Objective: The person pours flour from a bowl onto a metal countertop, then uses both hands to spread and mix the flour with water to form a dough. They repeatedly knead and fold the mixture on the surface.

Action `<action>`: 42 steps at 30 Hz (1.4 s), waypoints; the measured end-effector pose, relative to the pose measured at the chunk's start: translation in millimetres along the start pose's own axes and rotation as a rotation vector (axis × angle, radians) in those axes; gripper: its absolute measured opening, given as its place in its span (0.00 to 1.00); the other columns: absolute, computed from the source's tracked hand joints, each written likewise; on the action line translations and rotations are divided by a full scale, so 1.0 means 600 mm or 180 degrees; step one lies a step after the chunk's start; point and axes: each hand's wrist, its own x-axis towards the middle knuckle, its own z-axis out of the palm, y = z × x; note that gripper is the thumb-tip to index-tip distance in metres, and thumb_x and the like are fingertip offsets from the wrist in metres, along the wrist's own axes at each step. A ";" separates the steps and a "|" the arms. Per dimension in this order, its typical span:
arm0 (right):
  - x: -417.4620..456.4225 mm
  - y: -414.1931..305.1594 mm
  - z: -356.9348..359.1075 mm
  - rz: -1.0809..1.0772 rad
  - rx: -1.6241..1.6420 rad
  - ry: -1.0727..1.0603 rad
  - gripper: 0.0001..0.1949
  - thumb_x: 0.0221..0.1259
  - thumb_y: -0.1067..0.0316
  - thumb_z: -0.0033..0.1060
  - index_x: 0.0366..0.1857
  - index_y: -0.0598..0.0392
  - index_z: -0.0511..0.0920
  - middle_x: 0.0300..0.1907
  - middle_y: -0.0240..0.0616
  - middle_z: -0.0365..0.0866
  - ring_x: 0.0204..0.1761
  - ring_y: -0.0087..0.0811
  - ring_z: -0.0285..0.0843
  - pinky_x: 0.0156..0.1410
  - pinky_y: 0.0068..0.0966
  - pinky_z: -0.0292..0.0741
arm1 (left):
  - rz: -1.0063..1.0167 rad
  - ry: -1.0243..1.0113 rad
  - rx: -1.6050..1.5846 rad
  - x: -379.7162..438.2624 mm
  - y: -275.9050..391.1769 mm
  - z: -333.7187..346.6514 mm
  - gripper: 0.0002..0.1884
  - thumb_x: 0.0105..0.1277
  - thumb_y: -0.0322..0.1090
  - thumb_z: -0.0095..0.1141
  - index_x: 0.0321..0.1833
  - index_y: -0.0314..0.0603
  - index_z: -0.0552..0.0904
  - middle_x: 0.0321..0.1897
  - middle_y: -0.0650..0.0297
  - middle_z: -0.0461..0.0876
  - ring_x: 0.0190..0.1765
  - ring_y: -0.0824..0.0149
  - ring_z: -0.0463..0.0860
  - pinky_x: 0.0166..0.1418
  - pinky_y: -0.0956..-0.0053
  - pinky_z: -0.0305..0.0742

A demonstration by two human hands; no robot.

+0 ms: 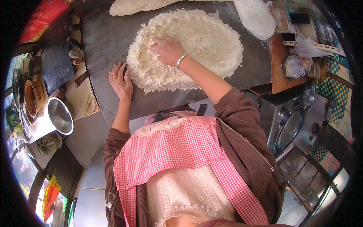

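Note:
A wide mound of flour (195, 76) lies on the dark worktop (107, 37), with a raised rim and a smoother, beige, damp-looking hollow in its middle. My right hand (168, 49), a silver bracelet at its wrist, reaches into the left part of the mound. Its fingers are bent and spread, and their tips are partly lost in the flour. Flat on the worktop, just left of the flour's edge, rests my left hand (122, 82) with nothing in it. Along the far edge stretches a long piece of pale dough (141, 7).
A white plastic bag (256, 18) sits at the far right corner, by a wooden board (279, 62). To the left are a flat black cooktop (58, 68), a steel bowl (60, 116) and a container of brown-red contents (30, 98). A round metal pan (289, 127) stands lower right.

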 end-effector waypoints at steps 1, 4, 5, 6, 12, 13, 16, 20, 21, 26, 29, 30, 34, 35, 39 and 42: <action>-0.003 0.004 0.000 0.0033 0.0101 -0.0079 0.16 0.59 0.62 0.67 0.52 0.38 0.85 0.64 0.32 0.77 0.68 0.47 0.72 0.68 0.58 0.73 | -0.0003 -0.0005 0.0002 -0.001 -0.001 0.000 0.19 0.78 0.46 0.50 0.62 0.47 0.85 0.66 0.60 0.81 0.74 0.53 0.73 0.80 0.49 0.58; -0.033 0.016 -0.026 0.0271 -0.0180 -0.0611 0.21 0.60 0.62 0.66 0.60 0.35 0.82 0.73 0.30 0.72 0.74 0.46 0.67 0.75 0.57 0.68 | -0.0012 -0.0001 0.0014 -0.003 -0.006 -0.001 0.18 0.78 0.45 0.51 0.62 0.47 0.85 0.67 0.60 0.81 0.74 0.53 0.73 0.81 0.49 0.57; -0.047 0.026 -0.029 0.0250 -0.0261 -0.0464 0.20 0.60 0.62 0.66 0.58 0.36 0.83 0.70 0.30 0.74 0.72 0.46 0.69 0.72 0.56 0.70 | -0.0011 0.0008 0.0016 -0.002 -0.005 -0.002 0.18 0.78 0.45 0.51 0.62 0.48 0.85 0.67 0.60 0.81 0.74 0.53 0.73 0.81 0.49 0.57; -0.065 0.037 -0.031 0.0236 -0.0342 -0.0323 0.19 0.59 0.62 0.67 0.56 0.36 0.84 0.67 0.31 0.76 0.70 0.45 0.71 0.69 0.55 0.72 | -0.0010 0.0011 0.0011 -0.003 -0.003 -0.002 0.18 0.77 0.44 0.51 0.62 0.48 0.85 0.67 0.60 0.81 0.74 0.54 0.72 0.81 0.49 0.57; -0.105 0.057 -0.082 0.0473 -0.0468 -0.0613 0.21 0.59 0.59 0.69 0.59 0.33 0.83 0.67 0.33 0.76 0.70 0.47 0.71 0.70 0.54 0.72 | -0.0035 0.0006 0.0007 -0.003 -0.001 -0.002 0.17 0.75 0.44 0.54 0.62 0.49 0.84 0.66 0.61 0.80 0.74 0.54 0.73 0.81 0.48 0.57; -0.103 0.052 -0.093 0.0559 -0.0464 -0.0792 0.22 0.59 0.58 0.69 0.60 0.32 0.82 0.69 0.33 0.75 0.71 0.48 0.70 0.70 0.55 0.71 | -0.0042 -0.0002 0.0015 -0.003 0.000 -0.004 0.18 0.75 0.44 0.54 0.62 0.49 0.84 0.66 0.61 0.80 0.74 0.55 0.73 0.81 0.49 0.57; -0.095 0.035 -0.075 0.0294 -0.0472 -0.0039 0.22 0.59 0.56 0.69 0.60 0.31 0.82 0.72 0.34 0.73 0.72 0.53 0.69 0.71 0.55 0.71 | -0.0008 0.0050 -0.0015 0.000 0.000 -0.003 0.18 0.76 0.45 0.54 0.62 0.49 0.84 0.66 0.61 0.80 0.73 0.55 0.73 0.81 0.49 0.57; -0.052 -0.006 -0.047 -0.0054 -0.0099 0.0105 0.22 0.59 0.56 0.70 0.60 0.32 0.82 0.75 0.35 0.71 0.73 0.56 0.68 0.71 0.57 0.71 | -0.0004 0.0056 0.0042 -0.002 -0.004 -0.001 0.18 0.77 0.47 0.52 0.62 0.49 0.84 0.66 0.62 0.81 0.73 0.55 0.73 0.81 0.50 0.58; -0.040 -0.015 -0.038 -0.0142 -0.0051 0.0150 0.23 0.59 0.55 0.70 0.60 0.33 0.82 0.75 0.34 0.71 0.74 0.56 0.68 0.72 0.57 0.71 | -0.0003 0.0060 0.0022 -0.003 -0.004 0.000 0.18 0.77 0.47 0.52 0.62 0.49 0.84 0.66 0.62 0.81 0.73 0.55 0.73 0.80 0.50 0.58; -0.004 -0.059 0.001 -0.0254 0.0066 0.0066 0.21 0.60 0.54 0.69 0.59 0.35 0.82 0.74 0.34 0.71 0.77 0.57 0.63 0.77 0.61 0.66 | -0.0002 0.0042 -0.0063 -0.002 -0.004 0.002 0.19 0.77 0.47 0.52 0.62 0.48 0.84 0.66 0.62 0.81 0.73 0.55 0.73 0.80 0.49 0.58; 0.001 -0.067 0.005 -0.0169 -0.0082 -0.0081 0.19 0.61 0.57 0.67 0.57 0.37 0.82 0.73 0.33 0.71 0.77 0.54 0.63 0.76 0.61 0.66 | 0.0008 0.0047 -0.0049 -0.003 -0.007 0.003 0.19 0.77 0.47 0.52 0.62 0.48 0.84 0.66 0.62 0.81 0.73 0.54 0.74 0.80 0.49 0.58; 0.000 -0.063 0.005 -0.0197 -0.0092 -0.0101 0.18 0.61 0.58 0.66 0.57 0.37 0.83 0.72 0.33 0.72 0.76 0.52 0.64 0.75 0.62 0.66 | 0.0015 0.0046 -0.0028 -0.003 -0.007 0.002 0.18 0.76 0.47 0.52 0.62 0.48 0.84 0.66 0.62 0.81 0.73 0.54 0.74 0.80 0.49 0.58; -0.022 -0.024 0.006 -0.0212 -0.0214 -0.0139 0.17 0.61 0.61 0.64 0.55 0.38 0.84 0.67 0.33 0.75 0.71 0.47 0.69 0.73 0.62 0.68 | 0.0033 0.0061 -0.0048 -0.002 -0.007 0.003 0.18 0.76 0.47 0.53 0.61 0.48 0.84 0.66 0.61 0.81 0.73 0.54 0.74 0.81 0.49 0.58; -0.031 -0.014 0.004 -0.0195 -0.0266 -0.0140 0.17 0.61 0.62 0.63 0.54 0.39 0.84 0.65 0.33 0.76 0.70 0.46 0.71 0.72 0.62 0.69 | 0.0038 0.0058 -0.0042 -0.001 -0.007 0.003 0.18 0.76 0.47 0.53 0.61 0.48 0.84 0.65 0.61 0.81 0.73 0.54 0.74 0.81 0.49 0.58; -0.075 0.029 -0.022 -0.0036 -0.0392 -0.0154 0.17 0.60 0.62 0.65 0.54 0.39 0.85 0.63 0.33 0.77 0.68 0.46 0.72 0.72 0.57 0.71 | 0.0033 0.0057 -0.0029 -0.002 -0.007 0.003 0.18 0.76 0.47 0.53 0.61 0.48 0.84 0.65 0.61 0.81 0.73 0.54 0.74 0.81 0.49 0.58; -0.098 0.042 -0.049 0.0084 -0.0417 -0.0161 0.18 0.58 0.60 0.67 0.55 0.38 0.84 0.66 0.32 0.76 0.69 0.48 0.72 0.72 0.55 0.72 | 0.0017 0.0060 -0.0056 -0.003 -0.008 0.003 0.18 0.76 0.47 0.53 0.62 0.48 0.84 0.65 0.61 0.81 0.74 0.54 0.73 0.81 0.50 0.57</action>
